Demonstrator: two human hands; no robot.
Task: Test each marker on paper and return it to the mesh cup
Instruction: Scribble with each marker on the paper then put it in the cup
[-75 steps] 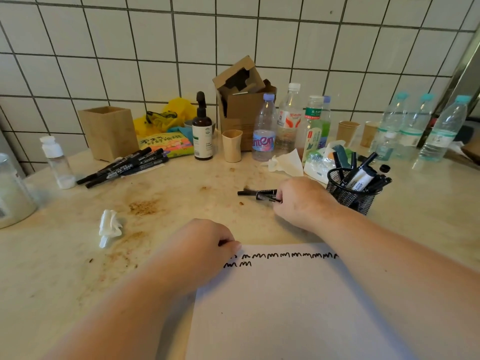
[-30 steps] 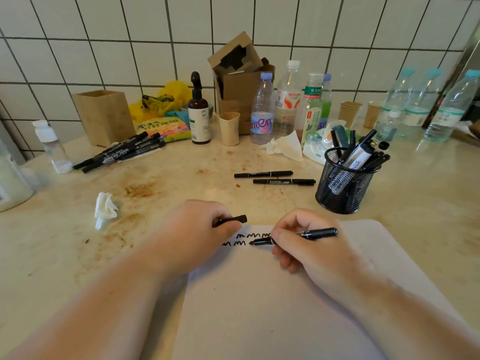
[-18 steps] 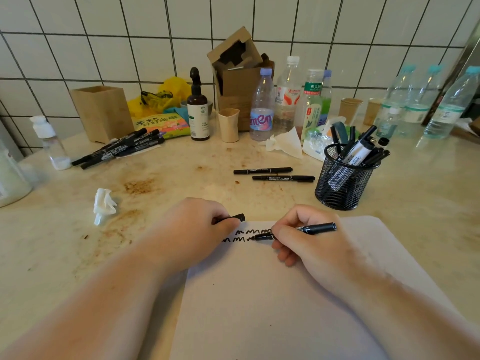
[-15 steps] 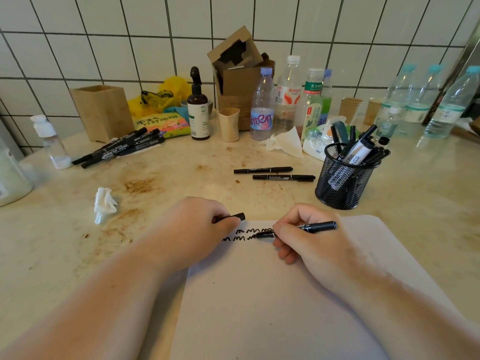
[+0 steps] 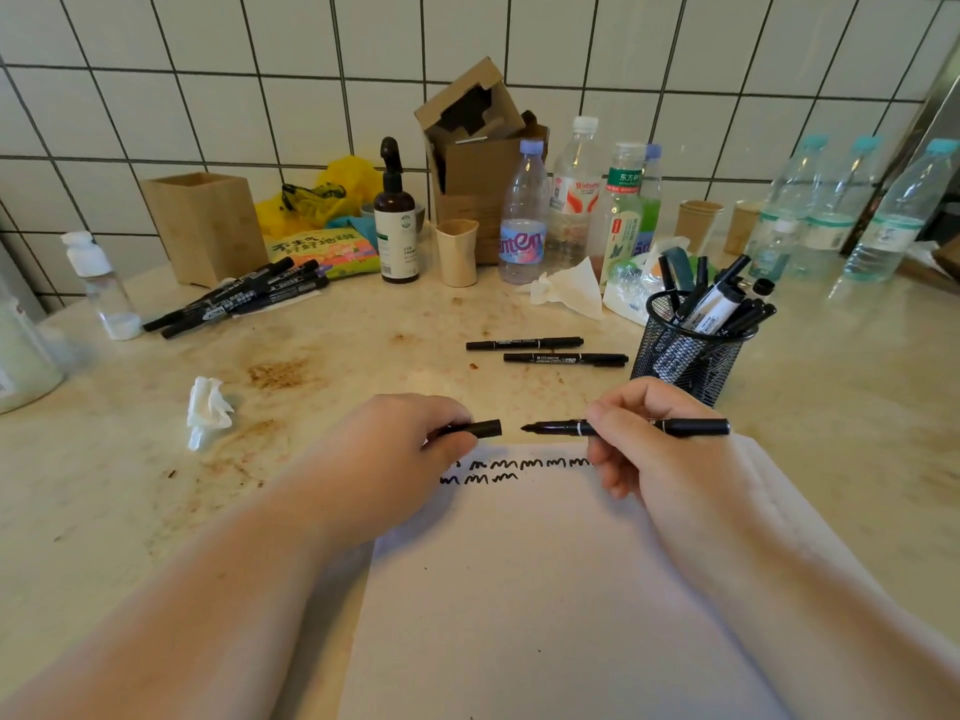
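Your right hand (image 5: 649, 439) pinches an uncapped black marker (image 5: 623, 427) level, just above the far edge of the paper (image 5: 545, 589), its tip pointing left. Your left hand (image 5: 400, 449) has its grip closed on the cap (image 5: 480, 428), whose open end faces the tip with a small gap between. The mesh cup (image 5: 691, 350), full of markers, stands on the tabletop (image 5: 130, 485) just beyond your right hand. Two capped markers (image 5: 545, 350) lie left of the cup.
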